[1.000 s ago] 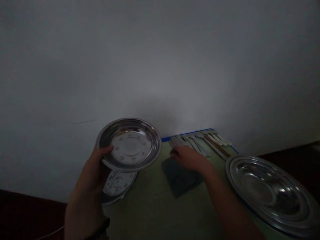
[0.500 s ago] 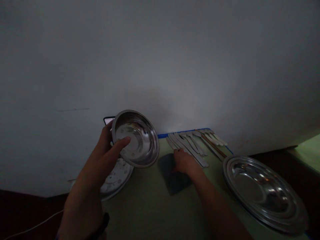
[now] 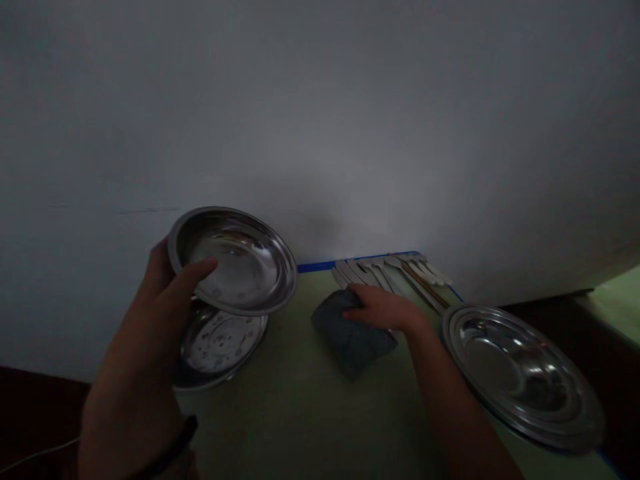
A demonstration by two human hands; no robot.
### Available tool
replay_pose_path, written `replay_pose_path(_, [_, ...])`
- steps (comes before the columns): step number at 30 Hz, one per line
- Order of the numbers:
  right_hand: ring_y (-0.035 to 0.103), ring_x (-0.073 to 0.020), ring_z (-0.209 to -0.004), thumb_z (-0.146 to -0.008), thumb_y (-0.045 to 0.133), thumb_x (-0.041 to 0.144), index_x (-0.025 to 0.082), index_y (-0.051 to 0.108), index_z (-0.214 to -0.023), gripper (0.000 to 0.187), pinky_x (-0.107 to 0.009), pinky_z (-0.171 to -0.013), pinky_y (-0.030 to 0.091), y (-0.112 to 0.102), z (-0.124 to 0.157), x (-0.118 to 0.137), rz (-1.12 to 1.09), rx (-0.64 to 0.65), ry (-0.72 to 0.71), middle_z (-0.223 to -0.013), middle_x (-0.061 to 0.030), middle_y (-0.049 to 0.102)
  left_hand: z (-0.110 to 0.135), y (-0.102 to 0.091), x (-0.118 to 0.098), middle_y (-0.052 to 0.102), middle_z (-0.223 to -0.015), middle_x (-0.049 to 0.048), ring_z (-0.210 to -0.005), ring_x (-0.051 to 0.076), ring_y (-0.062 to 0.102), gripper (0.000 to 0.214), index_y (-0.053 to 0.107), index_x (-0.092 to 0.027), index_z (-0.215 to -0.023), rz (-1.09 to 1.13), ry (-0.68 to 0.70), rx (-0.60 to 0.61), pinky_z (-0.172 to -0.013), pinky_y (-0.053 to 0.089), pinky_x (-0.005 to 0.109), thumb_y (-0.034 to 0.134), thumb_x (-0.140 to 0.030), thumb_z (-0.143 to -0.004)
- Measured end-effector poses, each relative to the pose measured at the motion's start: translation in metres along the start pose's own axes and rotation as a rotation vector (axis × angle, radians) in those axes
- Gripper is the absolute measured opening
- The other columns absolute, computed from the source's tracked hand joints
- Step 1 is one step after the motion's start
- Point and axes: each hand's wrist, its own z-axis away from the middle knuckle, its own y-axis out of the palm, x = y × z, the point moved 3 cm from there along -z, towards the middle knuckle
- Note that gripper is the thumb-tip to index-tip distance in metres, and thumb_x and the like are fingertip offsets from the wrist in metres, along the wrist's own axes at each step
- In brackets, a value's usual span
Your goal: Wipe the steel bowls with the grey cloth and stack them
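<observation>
My left hand (image 3: 167,287) grips a shiny metal bowl (image 3: 240,267) by its left rim, thumb inside and fingers behind. The bowl is tilted so that its inside faces me. Below it, partly covered, another metal bowl (image 3: 220,343) with spots or drops on its bottom stands on the table. My right hand (image 3: 373,307) pinches the upper edge of a dark grey-blue cloth (image 3: 350,340), whose lower part hangs or lies over the tabletop. Just beyond that hand, several metal knives (image 3: 345,272) and spoons (image 3: 383,270) lie in a row, partly hidden by it.
Stacked metal plates (image 3: 520,373) sit on the right of the pale green table (image 3: 280,427). Wooden chopsticks (image 3: 425,283) and white-handled cutlery (image 3: 433,270) lie at the back. A grey wall (image 3: 320,133) rises right behind the blue table edge (image 3: 315,267).
My left hand has moved left with the bowl, uncovering more of the bowl below. In my right hand the cloth, flat before, is now gathered and partly lifted.
</observation>
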Motion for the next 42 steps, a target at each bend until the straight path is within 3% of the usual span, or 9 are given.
replay_pose_path(8, [0.042,-0.0374,-0.129,-0.076,0.068,0.023,0.006,0.043,-0.134,0.065,-0.049,-0.101,0.034,0.003,-0.007,-0.004,0.163,-0.196,0.280,-0.138,-0.0283,0.043,0.005,0.007,-0.003,0.065,-0.089,-0.0007,-0.067,0.016,0.058,0.053,0.059,-0.034,-0.120,0.053,-0.136,0.073,-0.045,0.047,0.020,0.071,-0.034,-0.069])
replay_pose_path(10, [0.046,-0.0367,-0.126,-0.078,0.067,0.028,0.008,0.052,-0.126,0.055,-0.049,-0.100,0.035,0.004,-0.003,0.007,0.180,-0.162,0.253,-0.133,-0.0256,0.050,0.005,0.008,-0.003,0.065,-0.091,-0.0003,-0.070,0.017,0.060,0.053,0.058,-0.034,-0.121,0.049,-0.117,0.090,-0.048,0.048,0.022,0.071,-0.035,-0.070])
replay_pose_path(13, [0.064,-0.0268,-0.104,-0.076,0.070,0.037,0.014,0.068,-0.103,0.035,-0.033,-0.086,0.047,0.014,0.000,0.025,0.153,0.012,0.135,-0.108,-0.0142,0.069,0.005,0.009,-0.005,0.066,-0.099,0.0005,-0.079,0.019,0.061,0.057,0.055,-0.032,-0.127,0.028,-0.067,0.087,-0.059,0.051,0.025,0.070,-0.034,-0.072])
replay_pose_path(16, [0.068,-0.0257,-0.097,-0.075,0.071,0.036,0.015,0.072,-0.096,0.030,-0.029,-0.077,0.050,0.027,-0.004,0.030,0.152,0.117,0.093,-0.103,-0.0133,0.073,0.007,0.009,-0.008,0.065,-0.109,0.0016,-0.091,0.021,0.061,0.059,0.052,-0.029,-0.131,-0.014,-0.049,0.114,-0.078,0.051,0.033,0.070,-0.036,-0.075])
replay_pose_path(24, [0.063,-0.0315,-0.110,-0.079,0.067,0.030,0.011,0.067,-0.110,0.037,-0.038,-0.087,0.050,0.027,0.000,0.044,0.180,0.116,0.095,-0.119,-0.0203,0.066,0.010,0.011,-0.015,0.065,-0.116,0.0032,-0.108,0.027,0.058,0.055,0.051,-0.026,-0.130,-0.001,-0.045,0.173,-0.094,0.047,0.040,0.067,-0.035,-0.078])
replay_pose_path(30, [0.065,-0.0350,-0.106,-0.058,0.083,0.022,0.008,0.058,-0.121,0.069,-0.040,-0.082,0.053,0.032,0.006,0.054,0.154,0.125,0.084,-0.117,-0.0236,0.066,0.013,0.013,-0.015,0.061,-0.124,0.0055,-0.110,0.028,0.058,0.062,0.045,-0.027,-0.135,-0.048,-0.041,0.211,-0.092,0.048,0.038,0.066,-0.039,-0.078])
replay_pose_path(33, [0.066,-0.0329,-0.103,-0.066,0.073,0.013,0.007,0.064,-0.108,0.044,-0.038,-0.080,0.052,0.035,-0.001,0.043,0.142,0.108,0.078,-0.112,-0.0233,0.068,0.015,0.014,-0.017,0.058,-0.129,0.0076,-0.117,0.028,0.055,0.066,0.043,-0.024,-0.138,-0.074,0.022,0.251,-0.097,0.045,0.037,0.064,-0.044,-0.079])
replay_pose_path(38, [0.065,-0.0231,-0.090,-0.081,0.053,0.022,0.014,0.062,-0.097,0.019,-0.032,-0.073,0.048,-0.005,0.008,0.023,0.055,-0.057,0.013,-0.099,-0.0122,0.069,0.018,0.017,-0.018,0.061,-0.128,0.0071,-0.120,0.027,0.055,0.062,0.042,-0.025,-0.136,-0.076,0.034,0.349,-0.100,0.044,0.038,0.062,-0.044,-0.080])
replay_pose_path(42, [0.058,-0.0161,-0.076,-0.083,0.048,0.027,0.020,0.052,-0.088,0.010,-0.027,-0.066,0.045,-0.050,0.038,0.021,-0.353,-0.501,-0.082,-0.083,-0.0026,0.062,0.021,0.027,-0.010,0.061,-0.131,0.0077,-0.129,0.030,0.048,0.062,0.043,-0.027,-0.139,-0.007,-0.044,0.464,-0.109,0.035,0.048,0.060,-0.048,-0.082])
